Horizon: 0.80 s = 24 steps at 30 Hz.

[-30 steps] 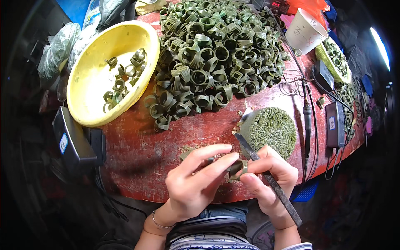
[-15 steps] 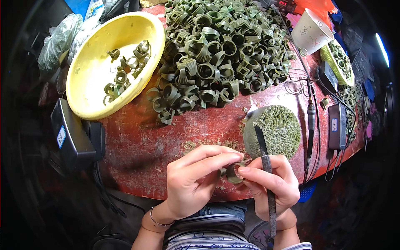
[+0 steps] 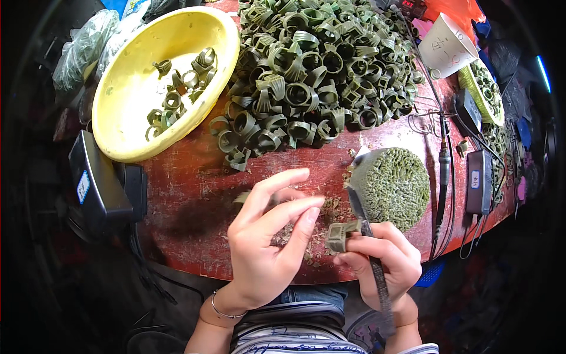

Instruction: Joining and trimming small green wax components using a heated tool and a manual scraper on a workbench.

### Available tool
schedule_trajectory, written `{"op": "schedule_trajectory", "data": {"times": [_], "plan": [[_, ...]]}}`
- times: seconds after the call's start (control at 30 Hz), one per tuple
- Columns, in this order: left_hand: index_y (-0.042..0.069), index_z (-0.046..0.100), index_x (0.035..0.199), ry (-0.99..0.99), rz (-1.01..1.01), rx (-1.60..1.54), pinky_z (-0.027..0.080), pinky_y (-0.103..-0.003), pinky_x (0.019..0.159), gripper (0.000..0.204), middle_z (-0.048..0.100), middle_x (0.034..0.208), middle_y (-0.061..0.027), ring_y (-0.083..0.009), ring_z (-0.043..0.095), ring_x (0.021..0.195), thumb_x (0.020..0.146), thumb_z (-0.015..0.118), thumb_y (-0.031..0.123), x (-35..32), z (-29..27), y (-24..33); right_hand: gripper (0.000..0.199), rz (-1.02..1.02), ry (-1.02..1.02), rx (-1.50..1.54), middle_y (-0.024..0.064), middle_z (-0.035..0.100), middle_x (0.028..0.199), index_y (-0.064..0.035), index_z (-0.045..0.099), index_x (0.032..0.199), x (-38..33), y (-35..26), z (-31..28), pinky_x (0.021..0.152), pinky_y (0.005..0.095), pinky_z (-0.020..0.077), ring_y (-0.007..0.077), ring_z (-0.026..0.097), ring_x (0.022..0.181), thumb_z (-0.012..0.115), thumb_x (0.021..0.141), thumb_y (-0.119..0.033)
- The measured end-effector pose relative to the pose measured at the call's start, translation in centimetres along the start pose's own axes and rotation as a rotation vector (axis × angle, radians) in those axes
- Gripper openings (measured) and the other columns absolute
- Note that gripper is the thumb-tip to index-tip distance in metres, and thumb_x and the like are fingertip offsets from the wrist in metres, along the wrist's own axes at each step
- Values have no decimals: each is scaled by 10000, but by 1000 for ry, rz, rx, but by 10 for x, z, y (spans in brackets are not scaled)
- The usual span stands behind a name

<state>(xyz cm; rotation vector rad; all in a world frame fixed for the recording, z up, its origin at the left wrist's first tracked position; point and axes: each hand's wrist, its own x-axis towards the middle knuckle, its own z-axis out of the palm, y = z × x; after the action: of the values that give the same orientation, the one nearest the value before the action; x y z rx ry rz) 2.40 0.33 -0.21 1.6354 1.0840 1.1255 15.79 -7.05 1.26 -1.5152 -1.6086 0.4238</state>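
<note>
Olive-green ring piece (image 3: 341, 235) | square-topped, matte | pinched by right hand (image 3: 380, 262)

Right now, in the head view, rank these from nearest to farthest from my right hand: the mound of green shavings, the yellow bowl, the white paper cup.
From the right hand:
1. Mound of green shavings, just above it.
2. White paper cup, far upper right.
3. Yellow bowl, far upper left.

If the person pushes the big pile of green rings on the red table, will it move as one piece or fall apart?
The pile of green rings would probably fall apart: the rings lie loose and tangled, and some at its near edge already lie apart. Being round bands, loose ones may roll on the red table. They look small and thin-walled, so each one is likely light.
</note>
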Motion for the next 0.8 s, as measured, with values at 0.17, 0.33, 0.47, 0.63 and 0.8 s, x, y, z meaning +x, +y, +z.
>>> {"op": "schedule_trajectory", "data": {"times": [0.17,0.33,0.47,0.63,0.8], "plan": [[-31,657,826,-96,29,23,448,-250,629,134,604,952,-121,-157,565,687,820,538,32,-5,-15,-6,232,157,-48,301,152,628,805,16,608,877,-6,2,-6,562,271,510,217,628,655,690,664,56],[-89,510,1124,-77,-193,-341,469,-170,629,380,526,1087,-146,-122,570,765,837,578,150,0,-12,5,37,140,6,278,163,635,821,7,619,795,-4,-2,-3,553,259,490,193,622,649,616,766,-16],[-89,524,1101,-387,-266,-707,507,-205,622,511,487,1108,-127,-142,549,895,711,726,173,-4,-13,-1,235,-53,18,111,139,617,825,2,622,895,10,-5,3,552,263,497,206,618,662,665,674,69],[-32,502,1029,-199,-386,-992,500,-230,629,261,523,1047,-117,-125,556,859,782,582,-7,-1,-24,-5,225,-153,81,-128,94,570,728,-20,638,910,49,-1,2,492,270,462,176,578,581,641,696,51],[-30,544,886,-169,-436,-1204,489,-248,597,121,527,989,-167,-165,546,799,790,508,35,0,-29,-5,180,-75,62,-584,128,489,777,-27,589,884,91,15,12,570,355,424,290,521,662,654,731,-97]]}}
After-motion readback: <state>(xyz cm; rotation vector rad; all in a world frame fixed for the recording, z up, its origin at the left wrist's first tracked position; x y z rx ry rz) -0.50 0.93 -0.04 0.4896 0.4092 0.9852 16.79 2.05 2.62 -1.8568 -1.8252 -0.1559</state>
